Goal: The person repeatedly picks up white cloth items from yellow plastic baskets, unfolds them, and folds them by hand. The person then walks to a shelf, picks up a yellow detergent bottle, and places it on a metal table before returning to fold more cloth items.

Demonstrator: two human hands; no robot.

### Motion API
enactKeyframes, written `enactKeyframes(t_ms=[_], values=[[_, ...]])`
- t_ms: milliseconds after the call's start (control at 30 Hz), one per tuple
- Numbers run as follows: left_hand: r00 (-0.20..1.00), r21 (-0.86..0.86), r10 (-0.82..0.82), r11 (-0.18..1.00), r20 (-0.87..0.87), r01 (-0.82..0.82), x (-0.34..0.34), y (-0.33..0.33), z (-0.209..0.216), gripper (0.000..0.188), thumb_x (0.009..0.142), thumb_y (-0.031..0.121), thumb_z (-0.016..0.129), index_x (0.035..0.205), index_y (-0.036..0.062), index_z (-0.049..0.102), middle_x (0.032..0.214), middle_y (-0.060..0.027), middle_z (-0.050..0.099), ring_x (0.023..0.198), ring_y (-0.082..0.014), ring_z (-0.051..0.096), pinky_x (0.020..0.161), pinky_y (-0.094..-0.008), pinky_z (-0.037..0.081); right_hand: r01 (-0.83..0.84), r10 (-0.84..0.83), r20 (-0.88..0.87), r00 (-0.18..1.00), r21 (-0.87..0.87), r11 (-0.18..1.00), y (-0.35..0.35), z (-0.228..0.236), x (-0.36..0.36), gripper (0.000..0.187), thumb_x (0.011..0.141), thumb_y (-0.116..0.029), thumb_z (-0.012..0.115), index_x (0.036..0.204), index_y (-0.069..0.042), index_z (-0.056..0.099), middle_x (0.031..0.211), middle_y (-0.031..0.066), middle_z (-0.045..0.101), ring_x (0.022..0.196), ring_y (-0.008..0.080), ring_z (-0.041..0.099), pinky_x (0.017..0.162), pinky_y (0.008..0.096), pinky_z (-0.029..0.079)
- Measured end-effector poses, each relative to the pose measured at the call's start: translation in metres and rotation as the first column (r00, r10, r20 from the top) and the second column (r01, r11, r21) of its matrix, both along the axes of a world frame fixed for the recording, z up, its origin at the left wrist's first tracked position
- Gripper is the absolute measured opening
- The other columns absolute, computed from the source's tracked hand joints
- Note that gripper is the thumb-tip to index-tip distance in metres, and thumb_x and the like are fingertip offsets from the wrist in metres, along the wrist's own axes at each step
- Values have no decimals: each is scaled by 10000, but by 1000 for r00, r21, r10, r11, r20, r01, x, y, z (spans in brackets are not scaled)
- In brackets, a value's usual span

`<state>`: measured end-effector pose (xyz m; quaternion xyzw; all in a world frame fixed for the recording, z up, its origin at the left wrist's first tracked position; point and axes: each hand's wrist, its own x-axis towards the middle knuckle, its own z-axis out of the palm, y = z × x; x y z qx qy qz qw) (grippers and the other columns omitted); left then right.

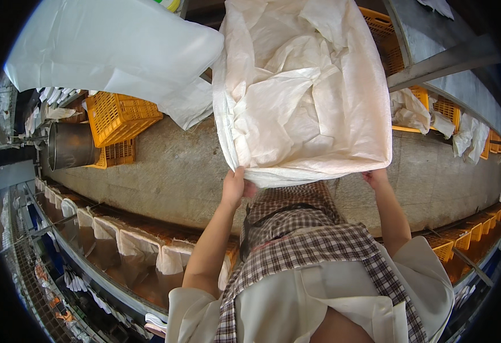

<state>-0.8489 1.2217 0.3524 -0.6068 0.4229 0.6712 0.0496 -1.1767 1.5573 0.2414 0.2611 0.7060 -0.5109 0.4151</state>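
White woven sack held open at its rim

Both hands grip the near rim of a large white woven sack (302, 97): left hand (233, 186) closed on the left corner, right hand (374, 177) on the right. Orange crates (122, 114) stand beyond, on a concrete floor (170, 171).

Large white woven sack (305, 91), crumpled, mouth open, upright on floor.

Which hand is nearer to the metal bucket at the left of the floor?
Left. The left hand grips the big white sack's near rim on the side toward the metal bucket, though well apart from it. The right hand holds the rim's far corner, farther away.
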Motion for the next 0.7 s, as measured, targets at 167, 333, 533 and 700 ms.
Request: enactKeyframes(t_ms=[167, 333, 533, 700], values=[[952, 56, 176, 984, -248, -168, 7, 1, -10, 394, 923, 164, 423, 1258, -35, 368, 1071, -191, 594, 836, -272, 657, 670, -374, 587, -12, 13, 12, 1000, -3, 1000, -3, -1, 0, 268, 910, -415, 502, 1034, -196, 592, 736, -18, 602, 574, 106, 523, 470, 223, 427], [985, -125, -173, 977, -11, 170, 25, -13, -37, 385, 893, 183, 565, 1212, -6, 463, 997, -127, 634, 769, -217, 661, 614, -331, 560, -44, 44, 24, 999, 18, 999, 2, 0, 2, 266, 909, -410, 498, 1014, -189, 603, 704, -28, 598, 539, 94, 513, 416, 215, 407], [891, -292, -352, 854, 286, 431, 11, -18, -103, 277, 819, 210, 617, 1011, 11, 593, 853, -142, 658, 826, -238, 660, 655, -332, 527, -12, 20, 113, 993, -74, 997, 12, -16, -4, 217, 909, -291, 505, 976, -115, 613, 779, 32, 619, 655, 118, 552, 565, 242, 460], [970, -243, -220, 940, 107, 240, 8, -28, -150, 277, 837, 203, 606, 1029, 6, 583, 906, -153, 648, 851, -250, 648, 689, -343, 521, 18, -15, 121, 993, -25, 1000, 8, -49, -15, 183, 901, -239, 513, 978, -94, 596, 809, 37, 604, 698, 121, 544, 609, 249, 456]])
